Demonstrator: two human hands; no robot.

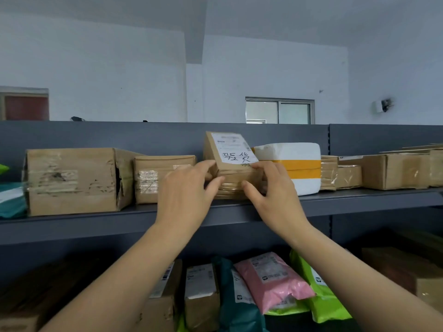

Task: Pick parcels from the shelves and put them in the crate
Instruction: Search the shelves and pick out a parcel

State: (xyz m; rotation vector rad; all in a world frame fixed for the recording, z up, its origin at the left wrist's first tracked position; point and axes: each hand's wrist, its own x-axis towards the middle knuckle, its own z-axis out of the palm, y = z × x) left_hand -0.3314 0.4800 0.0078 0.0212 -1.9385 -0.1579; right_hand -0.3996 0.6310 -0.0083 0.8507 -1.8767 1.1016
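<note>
A small brown cardboard parcel (231, 159) with a white label and handwriting stands tilted at the middle of the upper grey shelf (335, 196). My left hand (185, 195) grips its left side, fingers on top and thumb under the front. My right hand (269, 188) grips its right side the same way. The crate is out of view.
On the upper shelf a large battered box (72, 180) and a taped box (149, 178) lie to the left, a white parcel with a yellow band (302, 164) and more boxes (393, 171) to the right. The lower shelf holds pink (271, 281), green and teal bags and boxes.
</note>
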